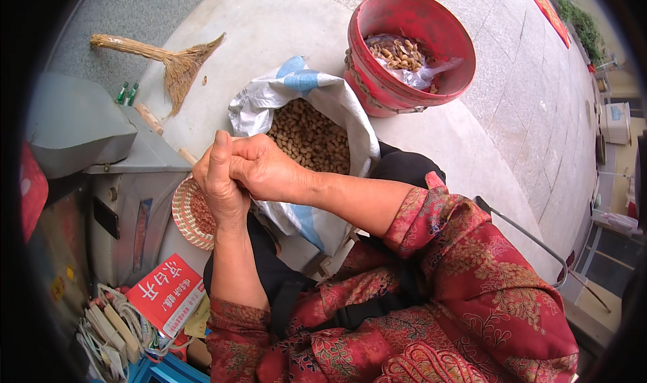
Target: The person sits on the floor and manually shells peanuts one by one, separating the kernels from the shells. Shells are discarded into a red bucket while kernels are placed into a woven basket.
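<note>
My left hand [220, 180] and my right hand [265, 168] meet with curled fingers between the woven basket and the sack. Whatever may be between the fingertips is hidden. Beyond my right hand, a white and blue woven sack [361, 140] stands with its mouth wide and holds unshelled peanuts [308, 137]. Partly behind my left hand and wrist, a round woven basket [183, 216] contains reddish shelled peanut kernels [201, 212]. Behind the sack, a red plastic bucket [374, 97] holds a clear plastic bag [417, 79] and peanut shells [402, 54].
A straw hand broom [177, 69] lies on the pale floor at the upper left. Beside the basket stands a grey metal and plastic body [146, 191]. A red printed carton [167, 294], coiled rope [146, 332] and a blue crate [167, 370] are at the lower left.
</note>
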`<control>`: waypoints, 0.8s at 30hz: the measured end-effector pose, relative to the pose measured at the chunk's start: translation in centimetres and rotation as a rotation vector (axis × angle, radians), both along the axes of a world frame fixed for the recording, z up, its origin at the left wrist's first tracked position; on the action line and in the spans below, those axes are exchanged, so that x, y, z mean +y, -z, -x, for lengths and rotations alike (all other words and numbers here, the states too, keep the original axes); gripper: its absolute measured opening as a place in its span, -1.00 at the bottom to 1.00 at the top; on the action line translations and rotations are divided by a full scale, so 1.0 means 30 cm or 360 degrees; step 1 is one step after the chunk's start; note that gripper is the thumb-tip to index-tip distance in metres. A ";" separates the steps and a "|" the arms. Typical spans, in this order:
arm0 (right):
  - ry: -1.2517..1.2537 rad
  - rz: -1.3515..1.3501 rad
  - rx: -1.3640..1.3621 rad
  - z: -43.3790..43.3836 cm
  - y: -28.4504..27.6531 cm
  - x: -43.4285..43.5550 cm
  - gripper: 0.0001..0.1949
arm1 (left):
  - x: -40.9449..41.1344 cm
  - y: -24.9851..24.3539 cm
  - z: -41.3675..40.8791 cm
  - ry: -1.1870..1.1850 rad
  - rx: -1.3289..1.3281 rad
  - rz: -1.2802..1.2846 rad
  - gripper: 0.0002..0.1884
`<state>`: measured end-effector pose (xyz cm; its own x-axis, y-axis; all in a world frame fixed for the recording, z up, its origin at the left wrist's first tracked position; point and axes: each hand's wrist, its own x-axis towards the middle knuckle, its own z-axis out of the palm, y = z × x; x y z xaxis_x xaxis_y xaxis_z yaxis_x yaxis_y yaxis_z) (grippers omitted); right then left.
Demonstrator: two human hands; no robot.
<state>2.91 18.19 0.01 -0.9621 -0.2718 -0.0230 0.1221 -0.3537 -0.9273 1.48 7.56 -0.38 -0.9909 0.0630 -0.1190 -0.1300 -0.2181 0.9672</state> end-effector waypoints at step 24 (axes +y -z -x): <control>0.0153 -0.1323 0.1176 0.088 -0.001 0.082 -0.90 | -0.077 -0.014 0.053 0.0376 -0.0846 -0.0642 -0.55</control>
